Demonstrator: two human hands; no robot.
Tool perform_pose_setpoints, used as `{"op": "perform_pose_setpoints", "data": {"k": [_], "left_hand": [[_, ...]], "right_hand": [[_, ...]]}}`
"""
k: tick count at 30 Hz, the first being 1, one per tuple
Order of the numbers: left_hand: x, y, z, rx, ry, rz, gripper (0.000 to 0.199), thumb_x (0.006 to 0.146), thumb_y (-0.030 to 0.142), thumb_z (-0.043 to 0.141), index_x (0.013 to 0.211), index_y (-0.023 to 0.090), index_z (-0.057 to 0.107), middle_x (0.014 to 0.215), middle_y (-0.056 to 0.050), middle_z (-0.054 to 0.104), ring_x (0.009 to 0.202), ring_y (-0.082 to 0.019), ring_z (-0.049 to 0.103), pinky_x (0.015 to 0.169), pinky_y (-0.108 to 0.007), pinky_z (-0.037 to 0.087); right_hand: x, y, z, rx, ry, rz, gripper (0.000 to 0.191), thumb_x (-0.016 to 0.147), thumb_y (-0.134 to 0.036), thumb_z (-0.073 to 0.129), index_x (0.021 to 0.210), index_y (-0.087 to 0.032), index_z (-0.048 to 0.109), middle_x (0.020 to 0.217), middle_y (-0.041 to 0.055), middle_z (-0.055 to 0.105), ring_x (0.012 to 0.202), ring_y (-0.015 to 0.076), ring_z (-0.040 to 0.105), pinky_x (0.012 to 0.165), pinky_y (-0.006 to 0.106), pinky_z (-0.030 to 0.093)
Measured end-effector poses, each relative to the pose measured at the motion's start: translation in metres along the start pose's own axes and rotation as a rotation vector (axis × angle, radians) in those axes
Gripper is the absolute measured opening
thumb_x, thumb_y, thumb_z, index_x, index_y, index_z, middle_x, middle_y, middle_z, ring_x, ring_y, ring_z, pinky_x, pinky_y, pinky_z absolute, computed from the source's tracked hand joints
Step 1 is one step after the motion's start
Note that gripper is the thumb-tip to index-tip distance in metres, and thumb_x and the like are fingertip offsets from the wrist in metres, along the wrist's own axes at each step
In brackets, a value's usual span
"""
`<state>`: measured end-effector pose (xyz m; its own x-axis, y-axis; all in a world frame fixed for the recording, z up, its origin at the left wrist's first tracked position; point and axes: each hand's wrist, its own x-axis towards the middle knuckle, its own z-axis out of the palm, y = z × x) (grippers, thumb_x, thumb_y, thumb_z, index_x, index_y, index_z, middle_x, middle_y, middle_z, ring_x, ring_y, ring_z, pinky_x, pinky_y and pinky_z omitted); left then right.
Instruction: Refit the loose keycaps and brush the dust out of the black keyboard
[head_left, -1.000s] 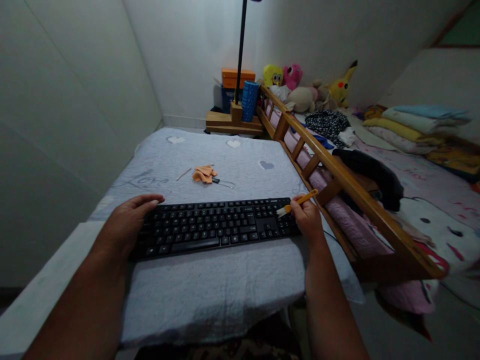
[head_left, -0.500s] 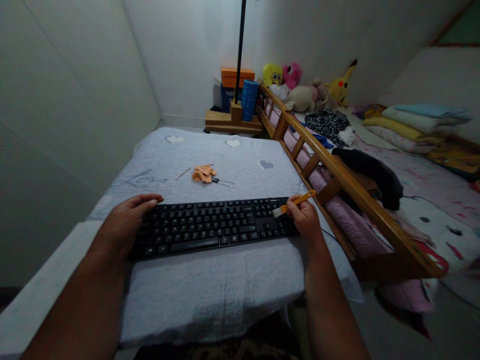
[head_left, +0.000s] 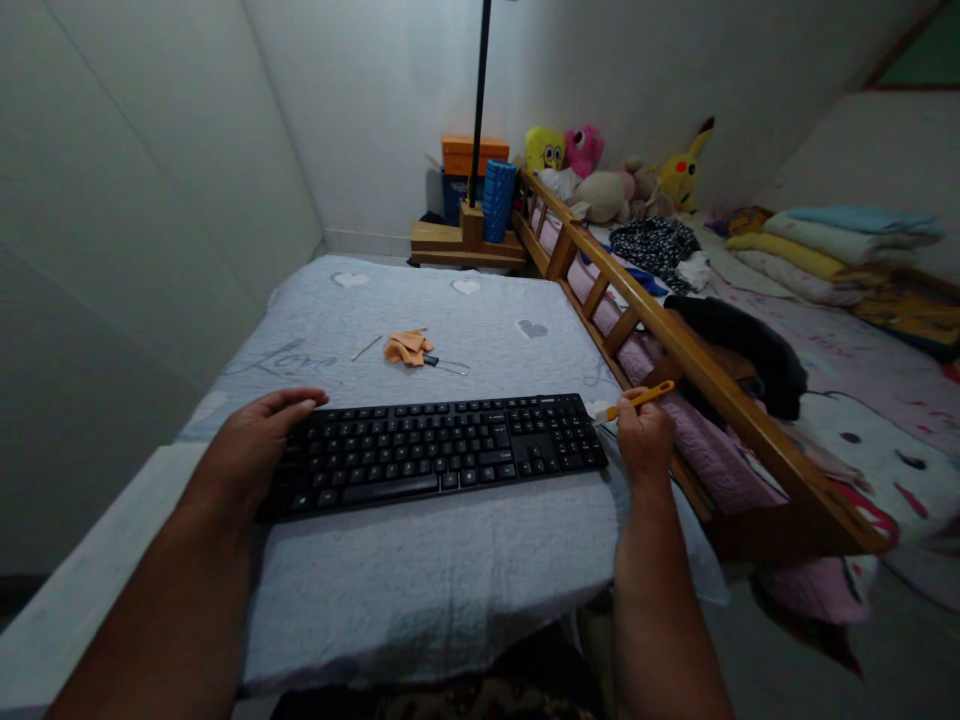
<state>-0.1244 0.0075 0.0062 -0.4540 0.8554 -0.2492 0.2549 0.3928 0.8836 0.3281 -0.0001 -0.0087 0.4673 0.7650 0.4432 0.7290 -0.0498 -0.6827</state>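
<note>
A black keyboard (head_left: 420, 452) lies across the bed, slightly angled. My left hand (head_left: 259, 440) is closed round its left end, thumb along the top edge, with the fingers underneath partly hidden. In my right hand (head_left: 643, 440) I pinch a small brush (head_left: 649, 393) by its orange-yellow handle. Its pale bristles point left and sit at the keyboard's right edge, beside the number pad; whether they touch it I cannot tell. Beyond the keyboard lie a crumpled orange cloth (head_left: 408, 347), a thin white stick like a cotton swab (head_left: 366, 348) and a wire tool with a black part (head_left: 448, 365).
A pale quilted sheet (head_left: 435, 570) covers the surface under the keyboard. Along the right runs a wooden bed rail (head_left: 645, 290), close to my right hand. Past it are folded bedding (head_left: 832, 245) and plush toys (head_left: 600, 195). A blue foam roller (head_left: 498, 200) stands at the back.
My right hand has moved right with the brush, from over the number pad to the keyboard's right edge. My left hand and the keyboard have stayed put.
</note>
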Motion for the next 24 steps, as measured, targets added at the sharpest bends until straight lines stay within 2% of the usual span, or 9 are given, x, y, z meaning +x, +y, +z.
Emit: {"op": "perform_pose_setpoints", "data": {"k": [3, 7, 10, 12, 15, 20, 24], "left_hand": [[-0.001, 0.001, 0.000, -0.010, -0.006, -0.013, 0.045, 0.062, 0.042, 0.068, 0.101, 0.022, 0.076, 0.088, -0.002, 0.070, 0.067, -0.017, 0.056, 0.054, -0.025, 0.039], [-0.003, 0.003, 0.001, -0.042, -0.009, -0.030, 0.045, 0.060, 0.042, 0.070, 0.100, 0.022, 0.076, 0.085, -0.002, 0.069, 0.066, -0.017, 0.056, 0.053, -0.026, 0.039], [-0.002, 0.001, 0.001, -0.052, -0.013, -0.013, 0.044, 0.061, 0.041, 0.070, 0.099, 0.021, 0.076, 0.088, -0.003, 0.071, 0.068, -0.018, 0.057, 0.054, -0.026, 0.040], [0.000, -0.001, 0.000, -0.036, -0.008, 0.004, 0.044, 0.062, 0.042, 0.070, 0.100, 0.021, 0.076, 0.090, -0.004, 0.071, 0.070, -0.018, 0.058, 0.055, -0.026, 0.041], [0.003, -0.004, -0.001, -0.017, -0.011, 0.009, 0.045, 0.064, 0.043, 0.069, 0.103, 0.021, 0.076, 0.092, -0.005, 0.072, 0.069, -0.019, 0.058, 0.055, -0.026, 0.041], [0.003, -0.005, -0.001, -0.050, -0.035, -0.021, 0.046, 0.064, 0.042, 0.070, 0.105, 0.021, 0.075, 0.086, -0.003, 0.070, 0.063, -0.017, 0.057, 0.053, -0.027, 0.041], [0.004, -0.005, 0.000, -0.055, -0.030, -0.016, 0.044, 0.065, 0.042, 0.070, 0.103, 0.022, 0.075, 0.088, -0.003, 0.071, 0.066, -0.018, 0.058, 0.054, -0.027, 0.041]], "right_hand": [[-0.003, -0.002, 0.000, 0.172, -0.021, 0.032, 0.023, 0.083, -0.042, 0.053, 0.079, -0.021, 0.061, 0.065, 0.0010, 0.060, 0.065, 0.0211, 0.058, 0.067, 0.032, 0.044], [-0.012, -0.018, 0.003, 0.487, -0.284, 0.063, 0.020, 0.083, -0.042, 0.060, 0.078, -0.023, 0.058, 0.060, -0.0034, 0.051, 0.056, 0.0152, 0.050, 0.055, 0.027, 0.040], [-0.019, -0.032, 0.006, 0.511, -0.457, 0.022, 0.020, 0.082, -0.041, 0.061, 0.076, -0.022, 0.059, 0.058, -0.0031, 0.051, 0.054, 0.0146, 0.050, 0.053, 0.027, 0.040], [-0.021, -0.036, 0.007, 0.477, -0.498, -0.014, 0.020, 0.083, -0.040, 0.060, 0.075, -0.022, 0.059, 0.058, -0.0027, 0.052, 0.054, 0.0149, 0.050, 0.053, 0.027, 0.040], [-0.020, -0.033, 0.008, 0.368, -0.455, -0.061, 0.018, 0.083, -0.038, 0.058, 0.074, -0.022, 0.060, 0.058, -0.0023, 0.053, 0.054, 0.0158, 0.051, 0.055, 0.028, 0.040], [-0.012, -0.014, 0.001, 0.182, -0.277, -0.105, 0.016, 0.083, -0.034, 0.056, 0.074, -0.021, 0.061, 0.060, -0.0019, 0.056, 0.059, 0.0174, 0.055, 0.061, 0.030, 0.041], [-0.012, -0.008, -0.002, 0.284, -0.223, -0.062, 0.015, 0.084, -0.034, 0.058, 0.075, -0.022, 0.060, 0.060, -0.0032, 0.053, 0.058, 0.0166, 0.053, 0.059, 0.029, 0.041]]}}
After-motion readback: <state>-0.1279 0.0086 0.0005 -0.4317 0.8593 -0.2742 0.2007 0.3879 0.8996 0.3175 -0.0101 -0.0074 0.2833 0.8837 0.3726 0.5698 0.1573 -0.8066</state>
